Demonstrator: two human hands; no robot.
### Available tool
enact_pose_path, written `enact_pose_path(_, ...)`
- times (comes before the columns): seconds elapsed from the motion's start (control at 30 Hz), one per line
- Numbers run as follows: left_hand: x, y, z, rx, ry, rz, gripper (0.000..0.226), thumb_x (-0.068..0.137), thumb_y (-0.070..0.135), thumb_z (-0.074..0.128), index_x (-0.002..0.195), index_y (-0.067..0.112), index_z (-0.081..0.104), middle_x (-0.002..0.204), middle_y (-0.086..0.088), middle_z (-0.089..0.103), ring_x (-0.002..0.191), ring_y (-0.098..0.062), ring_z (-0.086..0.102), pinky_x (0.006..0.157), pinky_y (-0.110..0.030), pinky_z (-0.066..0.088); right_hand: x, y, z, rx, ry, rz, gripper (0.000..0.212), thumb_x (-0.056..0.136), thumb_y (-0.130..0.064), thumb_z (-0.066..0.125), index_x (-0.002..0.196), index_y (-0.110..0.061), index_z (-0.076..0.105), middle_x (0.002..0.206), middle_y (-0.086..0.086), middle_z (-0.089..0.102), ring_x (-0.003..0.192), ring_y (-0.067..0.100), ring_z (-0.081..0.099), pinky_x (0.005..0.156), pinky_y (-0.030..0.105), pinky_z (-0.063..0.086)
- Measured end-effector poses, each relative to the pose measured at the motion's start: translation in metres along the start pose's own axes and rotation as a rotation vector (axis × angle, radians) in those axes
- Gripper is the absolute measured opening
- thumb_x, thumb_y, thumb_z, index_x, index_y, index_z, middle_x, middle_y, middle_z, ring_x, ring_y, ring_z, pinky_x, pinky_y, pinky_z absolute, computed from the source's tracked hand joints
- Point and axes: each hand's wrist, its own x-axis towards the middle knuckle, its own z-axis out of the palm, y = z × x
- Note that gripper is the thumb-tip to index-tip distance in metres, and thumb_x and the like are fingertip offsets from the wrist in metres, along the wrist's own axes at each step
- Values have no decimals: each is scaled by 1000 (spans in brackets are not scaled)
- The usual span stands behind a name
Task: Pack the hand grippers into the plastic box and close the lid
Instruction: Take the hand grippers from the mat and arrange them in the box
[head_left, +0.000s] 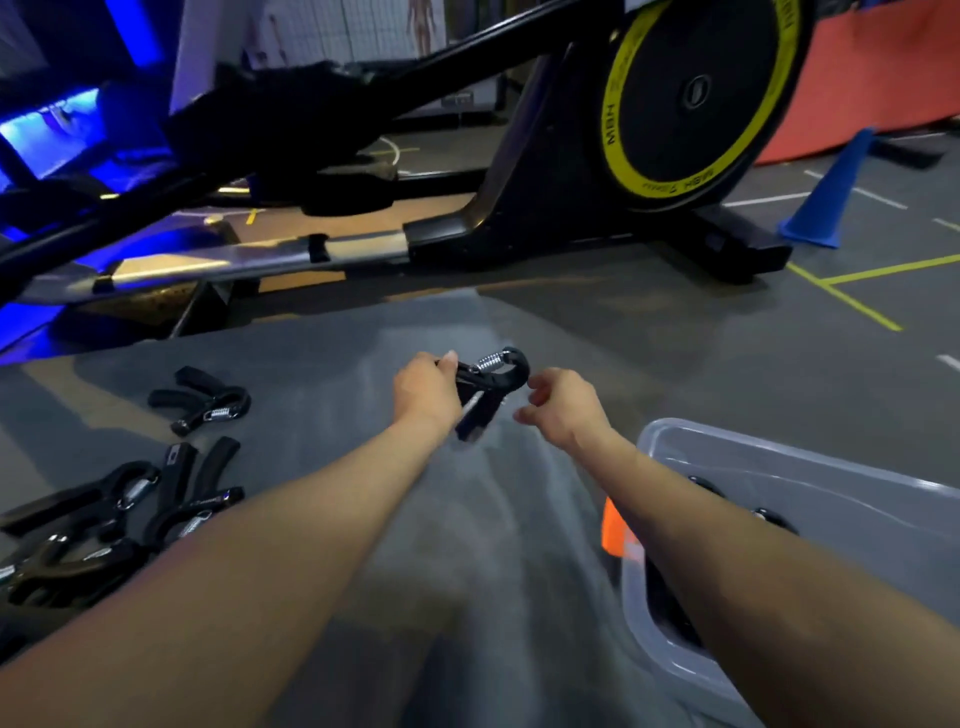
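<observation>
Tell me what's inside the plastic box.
Inside the plastic box, a few black hand grippers show through the clear wall. The right forearm covers much of the interior, so no count is possible.

clear plastic box (810, 467) at four o'clock cut by right and bottom edges, its contents mostly behind the right forearm, heap of black spring hand grippers (104, 525) at eight o'clock clipped by left edge, held gripper's handles motion-blurred
</observation>
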Motion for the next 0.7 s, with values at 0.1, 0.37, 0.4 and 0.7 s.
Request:
enact_pose_path(0.1,-24,29,20,-112,-89,-44,54,100,37,32,102,-8,61,111,-27,63,107,-41,57,90,-41,44,-19,22,-36,-3,26,38,46,78,-16,73,121,-8,60,114,8,67,104,24,62,81,23,44)
enact_pose_path(0.37,-83,91,101,-543,-289,-251,45,98,36,40,62,10,42,29,1,46,21,-8,40,43,-18,33,-66,84,-118,-17,61,90,27,76,-18,76,85,-15,50,85,2,55,80,19,50,66,22,36)
enact_pose_path(0.4,-90,98,112,-552,-309,-247,45,99,35,39,61,10,41,22,4,41,19,-6,38,46,-20,31,-71,94,-128,-14,95,108,32,74,-20,77,87,-14,48,84,1,54,80,19,50,63,23,35)
enact_pose_path(0.7,-155,138,194,-469,-502,-206,47,99,39,37,77,1,54,63,-8,69,76,-27,71,59,-24,45,-108,185,-185,-85,215,308,29,78,-23,75,78,-13,48,82,4,57,80,25,56,67,29,40)
